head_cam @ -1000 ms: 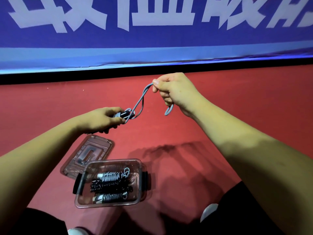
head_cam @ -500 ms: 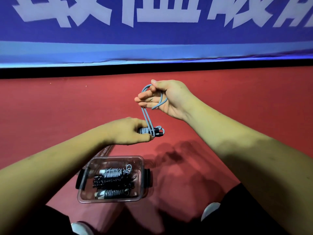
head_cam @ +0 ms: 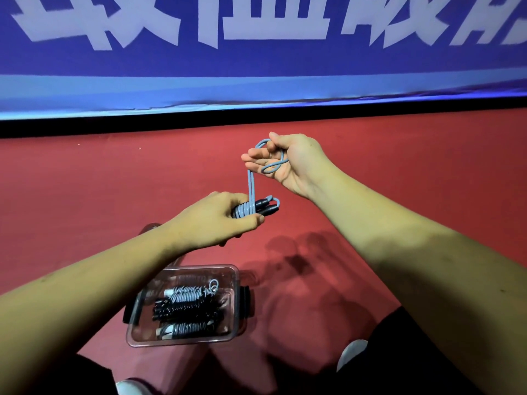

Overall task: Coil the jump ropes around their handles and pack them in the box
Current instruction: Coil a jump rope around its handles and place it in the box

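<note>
Blue jump rope is partly wound on its black handles, which the left hand grips with curled fingers above the red floor. Its loose loop goes up to the right hand, whose fingers pinch it. Below, the clear box holds three coiled ropes.

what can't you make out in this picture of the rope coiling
Head view:
Black jump rope handles: mostly covered by the left hand and grey-blue rope coils.
Clear plastic lid: nearly all behind the left forearm.
White banner lettering: cut off by the top edge.
</note>
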Action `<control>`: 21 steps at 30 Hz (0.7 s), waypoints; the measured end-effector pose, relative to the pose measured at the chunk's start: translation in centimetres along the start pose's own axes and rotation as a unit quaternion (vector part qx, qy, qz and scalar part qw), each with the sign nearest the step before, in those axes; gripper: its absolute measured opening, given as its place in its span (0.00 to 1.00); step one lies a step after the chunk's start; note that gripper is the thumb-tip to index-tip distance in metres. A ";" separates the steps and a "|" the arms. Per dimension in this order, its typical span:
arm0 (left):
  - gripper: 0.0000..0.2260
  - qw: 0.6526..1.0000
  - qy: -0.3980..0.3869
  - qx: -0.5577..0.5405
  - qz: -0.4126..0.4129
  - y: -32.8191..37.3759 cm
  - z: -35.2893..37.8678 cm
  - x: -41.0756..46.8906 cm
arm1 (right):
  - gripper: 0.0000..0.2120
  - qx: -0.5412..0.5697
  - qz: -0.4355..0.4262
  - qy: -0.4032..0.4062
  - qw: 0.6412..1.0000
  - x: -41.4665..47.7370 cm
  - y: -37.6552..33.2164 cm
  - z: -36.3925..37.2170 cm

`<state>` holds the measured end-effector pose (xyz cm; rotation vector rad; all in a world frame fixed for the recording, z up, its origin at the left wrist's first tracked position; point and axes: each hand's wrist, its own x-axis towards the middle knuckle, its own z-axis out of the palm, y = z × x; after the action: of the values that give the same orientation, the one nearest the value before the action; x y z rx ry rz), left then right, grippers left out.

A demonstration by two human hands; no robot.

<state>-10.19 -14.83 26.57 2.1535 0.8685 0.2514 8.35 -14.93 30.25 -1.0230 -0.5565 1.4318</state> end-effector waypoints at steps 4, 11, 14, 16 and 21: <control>0.12 0.998 0.024 -0.024 0.056 0.8 -0.6 -0.5 | 0.13 -0.098 0.012 0.089 0.991 0.7 -0.2 -1.5; 0.19 0.955 0.080 -0.281 0.057 1.0 -3.2 -0.7 | 0.12 -0.414 0.122 0.004 0.902 0.9 1.1 -3.1; 0.07 0.943 0.134 -0.304 0.018 0.7 -5.3 -0.7 | 0.07 -0.438 0.095 -0.077 0.891 0.7 0.8 -3.2; 0.04 0.934 0.180 -0.308 -0.010 0.5 -6.5 -0.8 | 0.07 -0.425 0.080 -0.132 0.892 0.3 0.5 -3.0; 0.06 0.930 0.216 -0.289 -0.073 -1.1 -8.3 -0.6 | 0.09 -0.527 0.011 -0.162 0.834 -1.2 -0.5 -0.7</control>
<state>-14.77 -9.80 31.43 1.4929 1.0339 0.8203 9.01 -16.16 30.61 -1.6256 -1.7089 1.2890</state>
